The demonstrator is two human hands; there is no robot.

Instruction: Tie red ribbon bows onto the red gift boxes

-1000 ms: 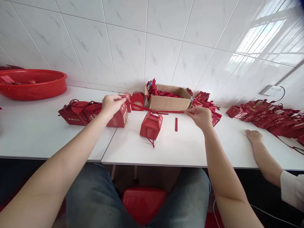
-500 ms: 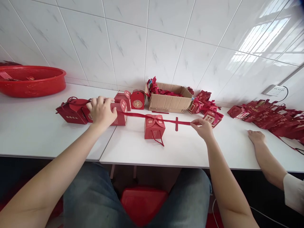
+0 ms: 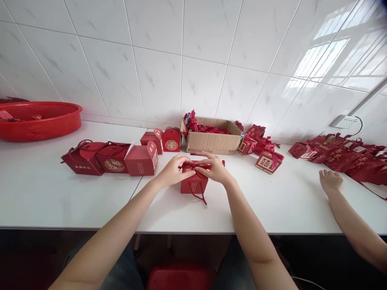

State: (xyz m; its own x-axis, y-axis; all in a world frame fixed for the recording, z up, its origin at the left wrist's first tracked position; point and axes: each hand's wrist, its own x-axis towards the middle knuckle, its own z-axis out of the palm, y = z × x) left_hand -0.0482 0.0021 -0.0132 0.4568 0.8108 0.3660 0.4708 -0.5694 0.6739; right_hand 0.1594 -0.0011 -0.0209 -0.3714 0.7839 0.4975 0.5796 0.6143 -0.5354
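Note:
A small red gift box [image 3: 193, 187] with a twisted cord handle hanging at its front stands upright on the white table [image 3: 260, 201]. Over its top lies a dark red ribbon [image 3: 183, 166]. My left hand [image 3: 175, 172] is closed on the ribbon at the box's upper left, fingers bent together. From the right, my right hand [image 3: 215, 168] pinches the ribbon near the middle of the lid, its fingertips almost meeting those of my left hand. The fingers hide part of the box top and the ribbon's middle.
Red boxes [image 3: 141, 161] line the left, with a red plastic basket [image 3: 42, 125] beyond. Behind is a cardboard box [image 3: 211, 141] of ribbons. Ribboned boxes [image 3: 269, 161] and red bags [image 3: 341, 157] are to the right, near another person's hand [image 3: 331, 181].
Both hands have come inward from the ribbon's stretched-out sides to the top of the box. The ribbon is no longer pulled straight. The whole view has tilted upward.

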